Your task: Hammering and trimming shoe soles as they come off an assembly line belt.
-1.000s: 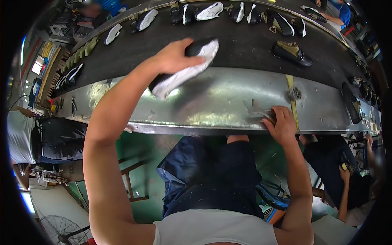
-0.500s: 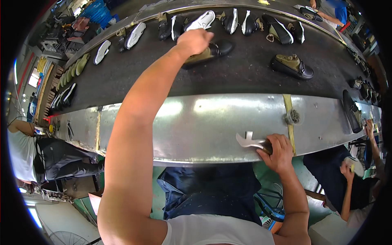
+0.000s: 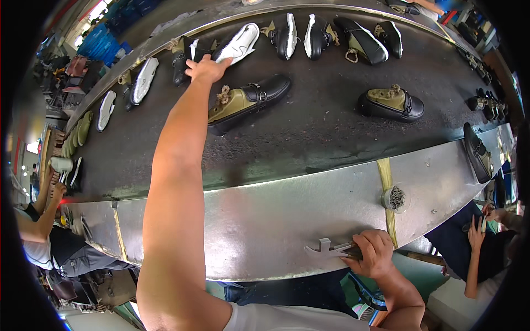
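My left hand [image 3: 207, 69] reaches far over the dark belt, its fingers spread at the near ends of a black shoe with a white edge [image 3: 194, 49] and an overturned white-soled shoe [image 3: 241, 45]. Whether the fingertips touch either is unclear. Just nearer than that hand lies a black loafer [image 3: 259, 95] on an olive last, partly behind my forearm. My right hand [image 3: 375, 252] is wrapped round the handles of metal lasting pincers [image 3: 324, 249], held over the front edge of the metal bench. Their curved jaw and block-shaped head point left.
A second black loafer [image 3: 392, 103] sits on the belt to the right. Several shoes line the far side. A round dish of small nails [image 3: 394, 198] stands on the metal bench [image 3: 265, 220] by a yellow strip. Another shoe [image 3: 477, 154] rests at its right end. Co-workers are on both sides.
My left hand has moved left along the far shoes, away from above the near loafer. My right hand still grips the pincers. The whole view has shifted and tilted.
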Action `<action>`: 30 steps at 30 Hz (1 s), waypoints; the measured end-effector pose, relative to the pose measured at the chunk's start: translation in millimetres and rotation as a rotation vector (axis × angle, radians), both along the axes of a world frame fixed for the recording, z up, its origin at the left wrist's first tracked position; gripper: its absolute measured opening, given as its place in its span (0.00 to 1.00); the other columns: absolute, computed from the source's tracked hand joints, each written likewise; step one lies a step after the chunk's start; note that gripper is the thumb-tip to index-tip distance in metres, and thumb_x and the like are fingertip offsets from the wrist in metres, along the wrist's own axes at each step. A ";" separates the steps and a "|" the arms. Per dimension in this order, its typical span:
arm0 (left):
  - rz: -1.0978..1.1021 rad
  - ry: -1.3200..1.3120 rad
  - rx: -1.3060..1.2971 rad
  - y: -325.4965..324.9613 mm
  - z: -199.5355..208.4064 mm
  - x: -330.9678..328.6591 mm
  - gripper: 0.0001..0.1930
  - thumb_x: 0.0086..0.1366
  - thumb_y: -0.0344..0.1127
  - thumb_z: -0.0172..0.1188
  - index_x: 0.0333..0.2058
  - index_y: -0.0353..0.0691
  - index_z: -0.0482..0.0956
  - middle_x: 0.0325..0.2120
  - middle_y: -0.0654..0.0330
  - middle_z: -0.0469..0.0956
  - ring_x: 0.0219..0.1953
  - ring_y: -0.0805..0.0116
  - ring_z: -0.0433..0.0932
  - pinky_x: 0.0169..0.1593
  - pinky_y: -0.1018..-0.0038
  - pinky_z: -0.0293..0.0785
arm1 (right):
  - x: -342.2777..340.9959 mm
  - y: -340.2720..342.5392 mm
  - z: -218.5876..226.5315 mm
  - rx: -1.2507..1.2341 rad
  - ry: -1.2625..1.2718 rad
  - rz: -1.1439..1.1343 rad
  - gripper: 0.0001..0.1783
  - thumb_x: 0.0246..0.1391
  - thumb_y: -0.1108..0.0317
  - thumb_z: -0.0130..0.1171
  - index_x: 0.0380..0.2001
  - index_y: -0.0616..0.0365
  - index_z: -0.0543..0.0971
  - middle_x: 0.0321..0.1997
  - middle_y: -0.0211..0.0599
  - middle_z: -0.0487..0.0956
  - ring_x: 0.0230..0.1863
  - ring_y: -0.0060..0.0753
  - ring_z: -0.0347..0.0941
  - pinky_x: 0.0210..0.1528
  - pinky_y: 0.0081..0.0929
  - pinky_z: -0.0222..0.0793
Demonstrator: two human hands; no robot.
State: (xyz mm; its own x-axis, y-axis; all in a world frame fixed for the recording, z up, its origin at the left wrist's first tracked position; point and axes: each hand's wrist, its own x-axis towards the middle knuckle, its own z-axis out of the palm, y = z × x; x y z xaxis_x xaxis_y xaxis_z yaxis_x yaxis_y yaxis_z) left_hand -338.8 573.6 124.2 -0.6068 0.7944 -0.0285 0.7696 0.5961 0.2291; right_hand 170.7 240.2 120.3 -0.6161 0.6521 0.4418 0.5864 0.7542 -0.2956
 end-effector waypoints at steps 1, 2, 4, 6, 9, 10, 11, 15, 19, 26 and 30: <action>0.026 -0.045 0.005 6.4 1.2 2.1 0.51 0.55 0.79 0.52 0.67 0.46 0.66 0.69 0.39 0.56 0.73 0.40 0.42 0.70 0.48 0.51 | -0.3 -1.5 -0.4 -0.002 -0.009 -0.010 0.30 0.36 0.52 0.75 0.40 0.58 0.78 0.36 0.38 0.76 0.35 0.41 0.75 0.35 0.36 0.69; 0.041 -0.030 -0.021 10.1 -2.3 -3.9 0.51 0.55 0.79 0.52 0.65 0.42 0.68 0.68 0.37 0.55 0.73 0.43 0.48 0.67 0.50 0.60 | -2.2 -1.7 -2.1 -0.017 -0.005 -0.006 0.30 0.35 0.53 0.75 0.40 0.59 0.78 0.36 0.38 0.76 0.34 0.41 0.75 0.35 0.36 0.69; 0.022 -0.052 -0.078 9.0 -6.1 -18.6 0.51 0.55 0.78 0.53 0.64 0.40 0.70 0.68 0.37 0.55 0.71 0.44 0.52 0.66 0.53 0.62 | -6.9 1.2 -3.4 -0.030 -0.003 0.008 0.30 0.35 0.54 0.75 0.40 0.59 0.78 0.36 0.38 0.76 0.34 0.41 0.75 0.35 0.36 0.69; -0.022 -0.019 -0.094 -1.5 -7.0 -22.2 0.49 0.57 0.77 0.53 0.61 0.37 0.73 0.67 0.37 0.57 0.67 0.47 0.63 0.65 0.57 0.65 | -10.2 -0.7 -1.6 -0.043 0.026 0.009 0.30 0.34 0.55 0.76 0.40 0.59 0.78 0.36 0.39 0.76 0.35 0.42 0.75 0.35 0.37 0.70; -0.134 0.076 -0.104 -39.8 2.5 -28.5 0.48 0.58 0.76 0.53 0.61 0.37 0.73 0.67 0.37 0.57 0.65 0.46 0.66 0.65 0.56 0.66 | -11.1 -4.4 -1.0 -0.022 0.018 -0.008 0.30 0.33 0.57 0.76 0.40 0.59 0.78 0.37 0.39 0.76 0.35 0.44 0.75 0.36 0.39 0.70; -0.151 0.068 -0.074 -61.4 4.8 -30.0 0.48 0.58 0.76 0.53 0.61 0.37 0.73 0.66 0.37 0.59 0.65 0.46 0.66 0.66 0.57 0.65 | -10.2 -6.6 -1.6 -0.032 0.019 -0.016 0.31 0.33 0.57 0.76 0.41 0.59 0.78 0.37 0.41 0.77 0.35 0.45 0.75 0.36 0.40 0.71; -0.135 0.078 -0.074 -88.7 9.1 -33.2 0.48 0.58 0.76 0.53 0.61 0.37 0.73 0.66 0.37 0.59 0.65 0.46 0.66 0.66 0.57 0.65 | -10.5 -8.7 -3.4 -0.030 0.030 0.000 0.31 0.33 0.57 0.76 0.41 0.59 0.78 0.37 0.41 0.77 0.35 0.45 0.75 0.36 0.40 0.71; -0.168 0.102 -0.122 -202.3 37.1 -38.5 0.48 0.57 0.77 0.53 0.61 0.38 0.73 0.63 0.40 0.63 0.64 0.49 0.69 0.64 0.61 0.67 | -13.9 -12.3 -5.0 -0.034 0.032 -0.023 0.30 0.34 0.58 0.76 0.42 0.58 0.77 0.38 0.41 0.77 0.36 0.48 0.74 0.39 0.41 0.71; -0.058 0.088 -0.119 -341.8 71.5 -40.4 0.45 0.59 0.76 0.51 0.51 0.35 0.79 0.57 0.42 0.69 0.58 0.47 0.72 0.61 0.59 0.70 | -17.9 -18.4 -7.2 -0.049 0.047 -0.036 0.27 0.38 0.59 0.75 0.40 0.58 0.77 0.40 0.41 0.78 0.40 0.49 0.74 0.42 0.43 0.71; -0.087 0.270 0.090 -568.0 57.1 -18.2 0.34 0.59 0.62 0.64 0.46 0.31 0.81 0.60 0.32 0.62 0.62 0.33 0.63 0.62 0.51 0.63 | -21.5 -23.4 -10.9 0.037 0.046 -0.028 0.25 0.48 0.56 0.69 0.45 0.60 0.76 0.42 0.46 0.78 0.44 0.53 0.74 0.47 0.45 0.71; -0.294 0.318 0.155 -582.1 56.9 16.8 0.34 0.55 0.42 0.68 0.55 0.22 0.70 0.70 0.34 0.45 0.71 0.35 0.48 0.69 0.48 0.53 | -23.7 -25.7 -15.3 0.068 0.017 -0.047 0.26 0.50 0.55 0.68 0.46 0.61 0.75 0.42 0.47 0.78 0.44 0.55 0.74 0.47 0.46 0.70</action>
State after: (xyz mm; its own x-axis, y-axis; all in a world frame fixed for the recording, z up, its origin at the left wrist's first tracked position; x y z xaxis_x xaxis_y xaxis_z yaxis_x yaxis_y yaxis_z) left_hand -322.0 -8.4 181.1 -0.3143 0.9142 0.2556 0.9474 0.3191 0.0236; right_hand 147.0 214.5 105.0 -0.5775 0.6484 0.4959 0.6170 0.7445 -0.2549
